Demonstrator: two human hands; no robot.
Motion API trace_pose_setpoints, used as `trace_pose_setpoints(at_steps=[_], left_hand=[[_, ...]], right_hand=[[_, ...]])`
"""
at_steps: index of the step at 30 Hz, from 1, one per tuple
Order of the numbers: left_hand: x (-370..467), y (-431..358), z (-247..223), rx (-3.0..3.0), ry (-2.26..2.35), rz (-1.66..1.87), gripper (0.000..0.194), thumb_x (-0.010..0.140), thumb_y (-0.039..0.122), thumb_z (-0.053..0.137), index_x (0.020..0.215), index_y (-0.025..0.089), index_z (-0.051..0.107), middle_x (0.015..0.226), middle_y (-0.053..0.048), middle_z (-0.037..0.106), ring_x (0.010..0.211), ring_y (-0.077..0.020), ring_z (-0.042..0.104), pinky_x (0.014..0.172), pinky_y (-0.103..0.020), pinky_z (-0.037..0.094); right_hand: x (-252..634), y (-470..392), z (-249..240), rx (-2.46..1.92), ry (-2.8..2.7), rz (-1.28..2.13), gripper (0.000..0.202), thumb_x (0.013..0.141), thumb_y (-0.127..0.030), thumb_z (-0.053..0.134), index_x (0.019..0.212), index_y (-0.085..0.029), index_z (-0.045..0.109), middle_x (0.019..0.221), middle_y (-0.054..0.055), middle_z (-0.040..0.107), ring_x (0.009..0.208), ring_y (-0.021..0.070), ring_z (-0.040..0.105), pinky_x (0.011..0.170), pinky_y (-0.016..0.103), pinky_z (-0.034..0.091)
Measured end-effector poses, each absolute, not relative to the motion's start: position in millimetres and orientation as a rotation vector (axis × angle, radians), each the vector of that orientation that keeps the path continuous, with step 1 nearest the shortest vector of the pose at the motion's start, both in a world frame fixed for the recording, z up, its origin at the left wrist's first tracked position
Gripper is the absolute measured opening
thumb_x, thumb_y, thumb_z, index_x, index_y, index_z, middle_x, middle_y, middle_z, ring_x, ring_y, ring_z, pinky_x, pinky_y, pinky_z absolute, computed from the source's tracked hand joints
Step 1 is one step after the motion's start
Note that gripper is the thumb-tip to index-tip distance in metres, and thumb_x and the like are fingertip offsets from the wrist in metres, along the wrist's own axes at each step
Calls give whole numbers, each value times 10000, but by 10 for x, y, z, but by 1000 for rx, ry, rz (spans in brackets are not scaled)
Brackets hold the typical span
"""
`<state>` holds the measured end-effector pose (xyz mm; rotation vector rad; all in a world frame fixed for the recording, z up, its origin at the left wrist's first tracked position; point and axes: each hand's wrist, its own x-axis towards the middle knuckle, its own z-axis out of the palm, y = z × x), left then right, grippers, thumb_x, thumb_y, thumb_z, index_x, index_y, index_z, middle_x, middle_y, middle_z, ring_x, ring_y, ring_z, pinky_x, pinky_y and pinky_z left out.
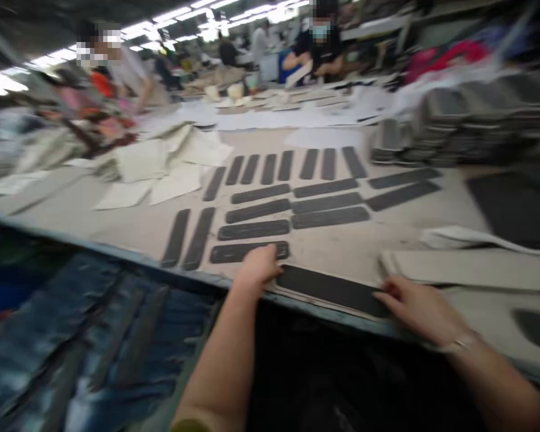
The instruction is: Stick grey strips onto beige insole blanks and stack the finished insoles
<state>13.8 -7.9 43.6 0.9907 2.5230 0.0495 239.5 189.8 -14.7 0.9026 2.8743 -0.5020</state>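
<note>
A dark, rounded fabric strip with a pale edge lies along the table's near edge, between my two hands. My left hand is closed at its left end, the fingers curled down over the corner. At the opposite end, my right hand pinches the strip between thumb and fingers. Just beyond my left hand lies another dark strip, partly covered by the fingers. More dark strips are spread in rows farther back, and two dark strips lie upright at the left.
Cream fabric pieces lie at the left. Stacked dark pieces rise at the back right. Beige panels and a white cord lie on the right. Below the table are blue bundles. A person works across the table.
</note>
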Motion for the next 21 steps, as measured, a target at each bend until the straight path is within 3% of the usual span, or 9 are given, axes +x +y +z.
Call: trace_pose_setpoints(at_steps=[3,8,21], left_hand=[[-46,24,184,1046,2482,-6,258,688,304,655,871,144,568,864,-134,667,840,-284,628,649,-310,426],[-132,31,60,1026,2476,-80,240,695,383,622,811,207,507,773,-24,639,757,-204,593,593,-258,349],[-187,9,-18,1068,2433,-105,247,707,437,579,783,212,511,734,-16,618,707,-197,569,592,-270,335]], right_hand=[[2574,1991,-1,1018,2794,-527,78,833,-283,625,817,-209,607,753,-3,675,712,161,616,612,251,380],[2461,1998,8,1084,2787,-525,86,804,-289,651,797,-225,594,767,-24,683,744,153,618,617,238,352],[2503,1960,-69,1019,2812,-403,155,885,-311,561,971,-190,605,855,66,697,829,225,655,676,280,408]])
